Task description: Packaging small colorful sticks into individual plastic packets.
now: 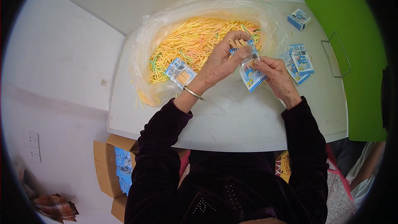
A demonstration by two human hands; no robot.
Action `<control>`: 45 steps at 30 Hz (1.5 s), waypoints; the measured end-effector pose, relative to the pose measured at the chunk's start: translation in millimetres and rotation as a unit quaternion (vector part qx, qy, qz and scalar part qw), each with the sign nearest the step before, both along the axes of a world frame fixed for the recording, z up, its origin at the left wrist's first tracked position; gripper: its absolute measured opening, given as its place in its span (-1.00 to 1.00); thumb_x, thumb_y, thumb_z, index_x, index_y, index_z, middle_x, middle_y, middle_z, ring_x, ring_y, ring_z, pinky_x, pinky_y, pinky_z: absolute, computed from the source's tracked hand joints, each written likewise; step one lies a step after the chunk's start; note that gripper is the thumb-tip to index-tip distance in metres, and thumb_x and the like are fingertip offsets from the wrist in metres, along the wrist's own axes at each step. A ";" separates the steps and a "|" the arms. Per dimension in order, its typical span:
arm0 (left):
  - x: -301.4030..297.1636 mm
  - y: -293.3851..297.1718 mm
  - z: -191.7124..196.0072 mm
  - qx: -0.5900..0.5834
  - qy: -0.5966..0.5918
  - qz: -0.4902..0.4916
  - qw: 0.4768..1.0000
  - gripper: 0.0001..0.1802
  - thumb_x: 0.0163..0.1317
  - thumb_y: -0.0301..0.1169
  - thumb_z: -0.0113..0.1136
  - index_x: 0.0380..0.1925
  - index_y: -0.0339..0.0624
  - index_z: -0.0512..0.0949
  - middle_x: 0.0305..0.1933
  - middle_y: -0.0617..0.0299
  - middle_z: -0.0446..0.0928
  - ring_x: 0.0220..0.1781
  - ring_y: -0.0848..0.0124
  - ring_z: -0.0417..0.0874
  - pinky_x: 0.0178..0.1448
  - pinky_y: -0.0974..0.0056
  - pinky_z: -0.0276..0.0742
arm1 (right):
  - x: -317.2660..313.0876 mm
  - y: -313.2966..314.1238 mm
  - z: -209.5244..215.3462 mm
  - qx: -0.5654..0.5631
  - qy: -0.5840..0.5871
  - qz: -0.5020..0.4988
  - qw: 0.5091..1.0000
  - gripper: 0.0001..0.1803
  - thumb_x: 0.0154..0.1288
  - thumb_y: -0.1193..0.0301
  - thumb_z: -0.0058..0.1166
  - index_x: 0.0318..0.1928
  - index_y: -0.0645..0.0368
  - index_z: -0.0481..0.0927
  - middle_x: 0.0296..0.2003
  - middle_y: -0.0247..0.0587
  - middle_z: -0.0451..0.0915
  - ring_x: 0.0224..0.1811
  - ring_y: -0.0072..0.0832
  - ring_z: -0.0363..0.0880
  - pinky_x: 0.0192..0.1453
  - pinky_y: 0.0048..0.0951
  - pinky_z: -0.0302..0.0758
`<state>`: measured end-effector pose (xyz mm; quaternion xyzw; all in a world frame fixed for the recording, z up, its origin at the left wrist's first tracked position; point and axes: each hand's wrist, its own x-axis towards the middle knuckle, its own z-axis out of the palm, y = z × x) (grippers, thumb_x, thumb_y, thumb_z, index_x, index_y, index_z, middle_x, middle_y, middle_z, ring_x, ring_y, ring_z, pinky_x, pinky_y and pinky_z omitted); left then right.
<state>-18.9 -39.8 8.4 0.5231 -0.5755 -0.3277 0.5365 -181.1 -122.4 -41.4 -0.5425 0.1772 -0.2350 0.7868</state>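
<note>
Over the near right part of a big clear plastic bag (143, 58), both hands meet at a small blue-and-white packet (251, 79). My right hand (278, 76) pinches the packet's side between thumb and fingers. Several short, thin candy-like sticks (237, 43) are gripped in my left hand (219, 62), at the packet's upper end. How far they sit inside the packet is hard to make out. Loose yellow sticks (186, 37), with some pink and green ones, fill the big bag. Beside my left wrist, another packet (180, 74) with sticks showing through its window lies on the bag's near edge.
Flat packets (302, 60) overlap on the white table (232, 130) to the right, with more packets (299, 19) behind them. A green panel (344, 16) with a wire handle borders the right side. An open cardboard box (105, 170) of blue packets stands below left.
</note>
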 end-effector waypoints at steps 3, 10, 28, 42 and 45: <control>5.9 4.7 1.2 -0.014 -0.196 0.012 0.981 -0.42 0.19 -0.15 0.16 0.12 -0.21 0.28 -0.04 0.10 0.45 -0.01 0.33 0.49 0.08 0.30 0.39 | 0.7 -1.8 -7.6 -0.008 -0.024 0.009 1.000 -0.70 0.31 0.36 0.00 -0.08 0.35 0.53 -0.32 -0.35 0.58 -0.29 -0.72 0.49 -0.19 -0.65 0.42; 6.4 5.9 13.0 0.052 -0.184 0.034 0.981 -0.52 0.17 -0.31 0.20 0.04 -0.28 0.35 -0.01 0.10 0.44 -0.02 0.41 0.51 -0.02 0.37 0.47 | 2.1 -3.1 -6.0 -0.014 -0.039 -0.012 0.999 -0.69 0.31 0.37 0.00 -0.06 0.35 0.51 -0.28 -0.34 0.58 -0.27 -0.71 0.50 -0.18 -0.67 0.41; 3.6 0.1 13.9 0.059 -0.078 -0.018 0.995 -0.59 -0.02 -0.38 0.25 -0.15 -0.31 0.42 -0.25 0.15 0.49 -0.22 0.43 0.51 -0.11 0.37 0.44 | -1.1 9.7 10.2 -0.061 0.038 0.027 0.997 -0.74 0.15 0.34 0.18 -0.23 0.27 0.64 -0.36 -0.29 0.64 -0.32 -0.66 0.55 -0.14 -0.60 0.43; 21.4 4.3 12.5 0.034 -0.097 0.005 0.995 -0.59 0.01 -0.40 0.24 -0.14 -0.32 0.41 -0.22 0.18 0.50 -0.20 0.45 0.52 -0.07 0.36 0.46 | -1.5 3.6 14.4 -0.080 0.005 0.011 0.997 -0.73 0.16 0.40 0.15 -0.16 0.31 0.59 -0.30 -0.30 0.62 -0.26 -0.65 0.54 -0.11 -0.60 0.44; 43.3 16.3 31.8 0.052 -0.093 0.026 0.994 -0.61 0.02 -0.39 0.25 -0.16 -0.31 0.42 -0.27 0.23 0.50 -0.21 0.49 0.52 -0.08 0.38 0.45 | -30.6 -42.9 3.9 -0.250 0.075 -0.195 0.945 -0.72 0.17 0.37 0.14 -0.17 0.30 0.58 -0.29 -0.27 0.60 -0.29 -0.60 0.51 -0.13 -0.57 0.42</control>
